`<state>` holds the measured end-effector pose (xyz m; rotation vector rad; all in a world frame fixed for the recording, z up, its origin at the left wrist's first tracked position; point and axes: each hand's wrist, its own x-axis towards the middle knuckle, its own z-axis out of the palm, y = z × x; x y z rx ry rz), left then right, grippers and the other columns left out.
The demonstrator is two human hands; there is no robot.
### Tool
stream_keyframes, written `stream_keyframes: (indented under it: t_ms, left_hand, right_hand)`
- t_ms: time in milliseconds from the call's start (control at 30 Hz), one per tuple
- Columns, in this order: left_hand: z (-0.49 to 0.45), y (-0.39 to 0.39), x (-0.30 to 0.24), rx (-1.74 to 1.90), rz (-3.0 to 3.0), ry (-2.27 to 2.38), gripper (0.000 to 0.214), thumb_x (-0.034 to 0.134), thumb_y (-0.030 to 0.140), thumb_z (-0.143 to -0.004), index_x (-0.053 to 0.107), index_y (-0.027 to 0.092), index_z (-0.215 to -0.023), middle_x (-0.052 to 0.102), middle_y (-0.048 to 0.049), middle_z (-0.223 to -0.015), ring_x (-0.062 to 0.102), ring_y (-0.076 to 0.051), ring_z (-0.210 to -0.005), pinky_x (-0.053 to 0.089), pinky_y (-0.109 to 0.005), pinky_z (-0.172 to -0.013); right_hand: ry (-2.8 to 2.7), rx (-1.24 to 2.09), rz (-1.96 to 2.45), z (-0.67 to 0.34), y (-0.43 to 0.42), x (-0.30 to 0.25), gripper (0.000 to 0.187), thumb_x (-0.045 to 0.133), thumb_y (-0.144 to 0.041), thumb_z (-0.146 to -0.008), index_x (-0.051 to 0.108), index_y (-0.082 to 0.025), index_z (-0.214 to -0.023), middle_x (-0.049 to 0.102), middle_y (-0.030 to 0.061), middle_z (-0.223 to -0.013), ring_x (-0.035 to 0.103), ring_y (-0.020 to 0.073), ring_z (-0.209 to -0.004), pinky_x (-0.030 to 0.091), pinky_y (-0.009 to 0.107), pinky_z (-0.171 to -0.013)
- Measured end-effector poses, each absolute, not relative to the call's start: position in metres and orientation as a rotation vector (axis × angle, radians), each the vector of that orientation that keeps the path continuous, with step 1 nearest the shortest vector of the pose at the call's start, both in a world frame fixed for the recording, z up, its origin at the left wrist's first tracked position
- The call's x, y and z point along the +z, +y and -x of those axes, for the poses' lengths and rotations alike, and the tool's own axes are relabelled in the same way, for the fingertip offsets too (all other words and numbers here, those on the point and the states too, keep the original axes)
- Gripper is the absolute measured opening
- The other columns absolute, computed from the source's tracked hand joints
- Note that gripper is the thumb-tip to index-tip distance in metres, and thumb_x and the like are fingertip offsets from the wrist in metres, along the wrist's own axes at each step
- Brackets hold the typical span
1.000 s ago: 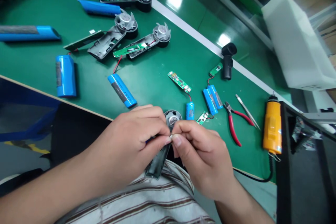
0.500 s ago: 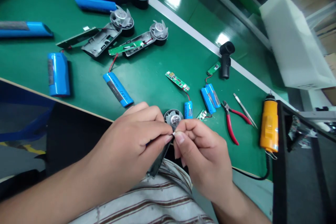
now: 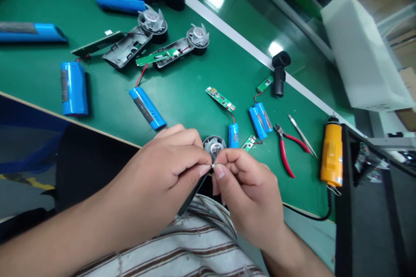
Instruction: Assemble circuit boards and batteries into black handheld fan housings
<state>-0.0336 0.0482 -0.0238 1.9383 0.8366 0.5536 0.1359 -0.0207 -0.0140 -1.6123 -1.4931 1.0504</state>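
Note:
My left hand (image 3: 162, 173) and my right hand (image 3: 247, 194) meet over the table's near edge. Their fingertips pinch a tiny silver metal piece (image 3: 213, 166) from both sides. Just behind them stands a small fan head (image 3: 213, 147) with translucent blades. Its black plastic housing (image 3: 191, 197) runs down toward my striped shirt (image 3: 182, 242), mostly hidden by my hands. Nearest on the right lies a short blue cell (image 3: 233, 135), wired to a green circuit board (image 3: 220, 98).
The green work mat (image 3: 182, 108) holds several blue batteries, fan-and-housing assemblies and small boards. Red-handled pliers (image 3: 285, 151), steel tweezers (image 3: 302, 141) and a yellow corded tool (image 3: 331, 153) lie right. A black metal frame (image 3: 342, 207) stands at the right, a white box (image 3: 360, 56) beyond.
My hands stay pinched on the small metal piece. The black housing now shows less below them and has tilted slightly. The whole scene has shifted a little with my head.

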Motion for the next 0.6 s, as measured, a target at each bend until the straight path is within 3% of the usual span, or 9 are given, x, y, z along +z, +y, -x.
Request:
stream_keyframes:
  t_ms: [300, 433, 533, 600]
  left_hand:
    - [0.035, 0.05, -0.024, 0.514, -2.003, 0.83, 0.037, 0.044, 0.018, -0.101, 0.067, 0.022, -0.072, 0.059, 0.0019, -0.075, 0.053, -0.017, -0.074, 0.04, -0.032, -0.074]
    - [0.036, 0.047, -0.024, 0.56, -1.978, 0.871, 0.032, 0.047, 0.022, -0.101, 0.069, 0.023, -0.076, 0.059, 0.0009, -0.075, 0.055, -0.018, -0.076, 0.041, -0.033, -0.074]
    - [0.037, 0.046, -0.025, 0.588, -1.879, 0.898, 0.026, 0.052, 0.03, -0.1, 0.072, 0.027, -0.085, 0.061, 0.0009, -0.078, 0.056, -0.019, -0.078, 0.043, -0.032, -0.072]
    - [0.038, 0.048, -0.026, 0.566, -1.82, 0.914, 0.027, 0.052, 0.034, -0.1, 0.072, 0.028, -0.083, 0.06, 0.0016, -0.078, 0.056, -0.018, -0.076, 0.043, -0.03, -0.068]
  right_hand:
    - [-1.699, 0.898, 1.583, -0.135, -0.022, -0.017, 0.014, 0.049, -0.015, -0.1, 0.055, -0.021, -0.089, 0.053, -0.0065, -0.065, 0.048, 0.009, -0.052, 0.037, 0.022, -0.049]
    - [-1.763, 0.786, 1.566, -0.14, -0.022, -0.011, 0.013, 0.05, -0.013, -0.1, 0.059, -0.021, -0.096, 0.06, -0.0047, -0.069, 0.058, 0.0101, -0.056, 0.045, 0.022, -0.054]
    - [-1.784, 0.408, 1.68, -0.174, -0.021, -0.004, 0.017, 0.052, -0.016, -0.1, 0.06, -0.021, -0.114, 0.069, -0.0008, -0.079, 0.066, 0.0144, -0.065, 0.054, 0.026, -0.065]
    - [-1.784, 0.021, 1.851, -0.209, -0.023, -0.004, 0.025, 0.054, -0.026, -0.101, 0.058, -0.02, -0.125, 0.074, 0.0076, -0.095, 0.07, 0.0227, -0.084, 0.058, 0.037, -0.081]
